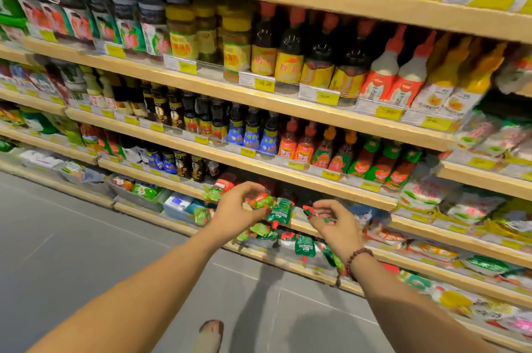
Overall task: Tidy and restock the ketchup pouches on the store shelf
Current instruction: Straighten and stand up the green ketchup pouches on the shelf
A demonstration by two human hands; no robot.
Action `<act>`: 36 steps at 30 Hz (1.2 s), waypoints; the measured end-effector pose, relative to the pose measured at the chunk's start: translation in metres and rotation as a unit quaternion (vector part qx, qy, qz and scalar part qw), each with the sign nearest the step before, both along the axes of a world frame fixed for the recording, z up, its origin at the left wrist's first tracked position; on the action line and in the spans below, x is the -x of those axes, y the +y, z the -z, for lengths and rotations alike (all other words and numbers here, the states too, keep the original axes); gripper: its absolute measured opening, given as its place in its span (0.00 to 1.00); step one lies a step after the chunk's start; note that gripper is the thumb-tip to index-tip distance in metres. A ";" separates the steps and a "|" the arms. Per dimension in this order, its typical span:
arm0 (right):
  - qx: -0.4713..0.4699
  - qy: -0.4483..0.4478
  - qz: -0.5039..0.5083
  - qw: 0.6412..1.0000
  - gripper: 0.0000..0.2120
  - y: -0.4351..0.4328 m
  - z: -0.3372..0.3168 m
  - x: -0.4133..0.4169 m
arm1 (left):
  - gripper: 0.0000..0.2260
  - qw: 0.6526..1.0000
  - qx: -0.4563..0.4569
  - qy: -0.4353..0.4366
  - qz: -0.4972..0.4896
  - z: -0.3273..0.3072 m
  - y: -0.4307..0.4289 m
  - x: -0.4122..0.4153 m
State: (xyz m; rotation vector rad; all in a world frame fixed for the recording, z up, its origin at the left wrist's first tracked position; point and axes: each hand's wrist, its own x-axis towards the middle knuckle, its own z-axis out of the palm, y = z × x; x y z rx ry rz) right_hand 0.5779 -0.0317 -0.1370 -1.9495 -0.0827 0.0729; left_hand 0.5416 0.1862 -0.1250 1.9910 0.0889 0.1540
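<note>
Your two hands are at the ketchup pouches (303, 246) on the low shelf (290, 265).
Your left hand (239, 208) has its fingers curled round a red and green pouch (260, 199), and a green pouch (280, 211) touches it on the right. Your right hand (336, 224) pinches a small pouch (311, 211) with bent fingers. It is blurry here. A bead bracelet (358, 260) is on your right wrist. Red sauce bottles (374, 164) stand on a higher shelf.

2 bare arms reach forward; left hand (239, 207) grips a ketchup pouch (260, 200), right hand (336, 224) pinches a second ketchup pouch (310, 210) in curled fingers.
</note>
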 end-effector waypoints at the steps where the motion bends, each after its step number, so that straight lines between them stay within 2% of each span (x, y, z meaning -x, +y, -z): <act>1: 0.006 0.007 0.002 1.000 0.11 0.011 0.011 -0.014 | 0.16 1.000 0.003 0.000 0.014 0.012 0.008 -0.020; 5: 0.022 0.022 0.031 0.999 0.10 0.053 0.057 -0.069 | 0.17 0.997 0.015 0.033 0.068 0.066 0.035 -0.091; 8: 0.044 0.038 0.037 0.998 0.09 0.070 0.097 -0.101 | 0.18 0.994 -0.014 0.046 0.103 0.107 0.047 -0.132; 13: 0.063 0.080 0.054 0.993 0.12 0.073 0.167 -0.138 | 0.16 0.993 0.003 0.064 0.103 0.172 0.046 -0.180; 16: 0.055 0.065 0.062 0.994 0.13 0.067 0.212 -0.157 | 0.17 0.996 -0.012 0.024 0.087 0.212 0.040 -0.202; 20: 0.069 0.027 0.049 0.996 0.14 0.057 0.269 -0.177 | 0.20 0.993 -0.016 -0.020 0.112 0.261 0.037 -0.223; 23: 0.060 -0.048 0.049 0.996 0.15 0.052 0.299 -0.188 | 0.19 0.982 -0.069 -0.091 0.150 0.289 0.038 -0.239; 27: 0.078 -0.138 -0.017 0.987 0.16 0.048 0.328 -0.197 | 0.17 0.962 -0.140 -0.162 0.171 0.315 0.030 -0.261; 30: 0.066 -0.188 -0.030 0.979 0.16 0.047 0.352 -0.208 | 0.13 0.954 -0.134 -0.212 0.167 0.330 0.025 -0.271; 32: 0.040 -0.189 -0.041 0.980 0.13 0.046 0.363 -0.213 | 0.11 0.949 -0.130 -0.241 0.155 0.339 0.026 -0.273; 36: -0.022 -0.187 -0.052 0.981 0.10 0.043 0.378 -0.218 | 0.08 0.950 -0.107 -0.244 0.161 0.349 0.026 -0.274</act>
